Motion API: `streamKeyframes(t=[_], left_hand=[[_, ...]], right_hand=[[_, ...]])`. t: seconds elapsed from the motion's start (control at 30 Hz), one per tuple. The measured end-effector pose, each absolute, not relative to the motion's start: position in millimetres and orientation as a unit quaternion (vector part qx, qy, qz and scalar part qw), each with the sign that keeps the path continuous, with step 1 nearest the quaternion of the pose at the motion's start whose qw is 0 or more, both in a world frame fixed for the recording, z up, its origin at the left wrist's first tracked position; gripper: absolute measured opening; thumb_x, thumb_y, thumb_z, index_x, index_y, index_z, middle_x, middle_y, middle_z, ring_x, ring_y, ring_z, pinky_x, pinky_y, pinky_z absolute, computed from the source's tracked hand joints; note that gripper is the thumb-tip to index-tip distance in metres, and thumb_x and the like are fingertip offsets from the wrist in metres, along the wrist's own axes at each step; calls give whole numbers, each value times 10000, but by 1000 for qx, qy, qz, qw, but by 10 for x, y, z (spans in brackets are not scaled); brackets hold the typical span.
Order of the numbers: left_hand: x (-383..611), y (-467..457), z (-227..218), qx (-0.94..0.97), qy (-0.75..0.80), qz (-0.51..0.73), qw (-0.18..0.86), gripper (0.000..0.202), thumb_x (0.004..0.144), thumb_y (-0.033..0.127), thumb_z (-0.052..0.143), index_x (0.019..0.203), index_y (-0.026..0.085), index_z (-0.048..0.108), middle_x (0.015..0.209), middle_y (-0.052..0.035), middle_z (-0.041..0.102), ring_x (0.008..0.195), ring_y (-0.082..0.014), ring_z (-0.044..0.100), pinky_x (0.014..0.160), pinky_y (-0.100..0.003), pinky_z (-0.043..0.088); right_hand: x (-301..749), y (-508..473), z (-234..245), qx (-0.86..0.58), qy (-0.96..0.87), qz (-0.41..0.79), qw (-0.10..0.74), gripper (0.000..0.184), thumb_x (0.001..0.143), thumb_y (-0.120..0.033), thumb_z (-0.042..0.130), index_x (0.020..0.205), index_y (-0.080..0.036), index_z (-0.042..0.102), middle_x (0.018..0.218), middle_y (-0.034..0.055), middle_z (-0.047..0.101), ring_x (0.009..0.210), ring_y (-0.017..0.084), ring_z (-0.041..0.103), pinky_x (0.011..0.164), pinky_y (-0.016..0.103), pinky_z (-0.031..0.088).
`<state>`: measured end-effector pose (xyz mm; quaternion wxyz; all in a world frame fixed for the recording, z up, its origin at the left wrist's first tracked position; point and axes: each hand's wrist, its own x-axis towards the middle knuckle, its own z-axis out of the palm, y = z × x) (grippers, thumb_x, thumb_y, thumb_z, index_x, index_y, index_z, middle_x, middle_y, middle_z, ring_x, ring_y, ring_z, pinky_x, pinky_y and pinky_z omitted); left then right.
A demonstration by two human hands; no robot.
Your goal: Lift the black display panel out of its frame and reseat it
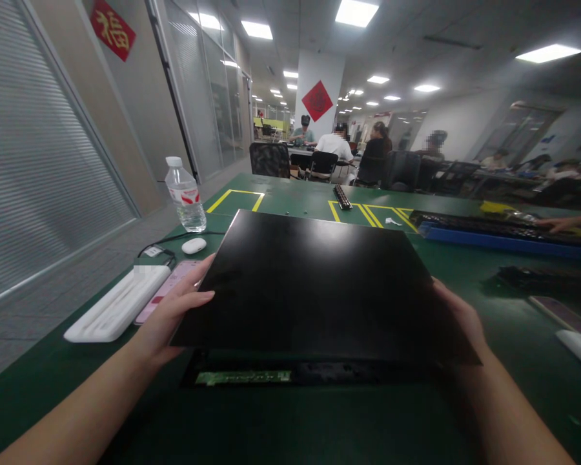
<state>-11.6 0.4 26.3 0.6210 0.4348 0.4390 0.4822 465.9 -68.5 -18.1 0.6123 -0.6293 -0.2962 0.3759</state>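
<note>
A flat, dark screen panel [314,284] with a smooth, faintly shiny face is held between both hands, tilted above the green table. My left hand [174,310] grips its left edge, the thumb lying over the face. At the right edge is my right hand [459,316], closed on the side with its fingertips mostly hidden behind the panel. Beneath the near edge shows a black part with a strip of green circuit board [244,376]; the panel covers the rest of it.
Left of the panel are a white power bank [113,307], a phone [157,300], a white earbud case [194,245] and a water bottle [186,197]. Farther back lies a small black slotted part [342,197]. Another person's hand [559,223] is by a blue tray [503,241] at right.
</note>
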Motion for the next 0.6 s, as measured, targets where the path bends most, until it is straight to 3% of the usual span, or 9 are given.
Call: streamKeyframes(t=[0.1, 0.17, 0.23, 0.33, 0.47, 0.6], left_hand=[[-116, 6, 275, 439, 434, 481, 622, 844, 689, 333, 814, 1512, 326, 625, 1417, -38, 762, 1317, -400, 686, 1020, -403, 631], [-115, 9, 296, 447, 436, 470, 624, 826, 703, 369, 815, 1506, 308, 631, 1368, -60, 787, 1288, -409, 704, 1010, -427, 636], [-112, 15, 317, 455, 439, 454, 627, 788, 717, 428, 823, 1476, 295, 659, 1333, -74, 803, 1275, -418, 711, 1004, -450, 636], [-112, 42, 300, 457, 453, 441, 626, 753, 719, 537, 835, 1407, 261, 705, 1360, -94, 789, 1319, -426, 678, 1053, -476, 601], [-145, 123, 143, 494, 487, 461, 553, 887, 687, 620, 873, 1456, 252, 627, 1431, -127, 744, 1406, -402, 611, 1185, -508, 478], [-199, 185, 9, 585, 512, 432, 458, 801, 721, 652, 830, 1379, 231, 653, 1453, -161, 714, 1413, -421, 595, 1193, -582, 448]], right_hand=[[4608, -767, -106, -619, -169, 444, 625, 358, 804, -493, 753, 1040, -232, 817, 976, 76, 835, 892, 320, 787, 817, 416, 640], [4559, -815, -42, -626, -122, 440, 633, 196, 707, -341, 839, 871, -236, 812, 839, 39, 821, 760, 276, 774, 730, 373, 651], [4505, -850, 24, -615, -102, 400, 672, 199, 623, -183, 869, 799, -242, 796, 753, -12, 795, 661, 200, 741, 621, 272, 626], [4448, -873, 99, -606, -85, 342, 713, 248, 583, -76, 857, 746, -244, 779, 718, -58, 775, 606, 130, 706, 528, 176, 570], [4433, -864, 175, -611, -41, 331, 718, 158, 654, -119, 826, 763, -226, 785, 724, -25, 771, 594, 171, 711, 485, 240, 594], [4472, -837, 233, -591, -4, 305, 747, 176, 687, -68, 771, 755, -229, 760, 695, -32, 743, 527, 135, 651, 455, 218, 566]])
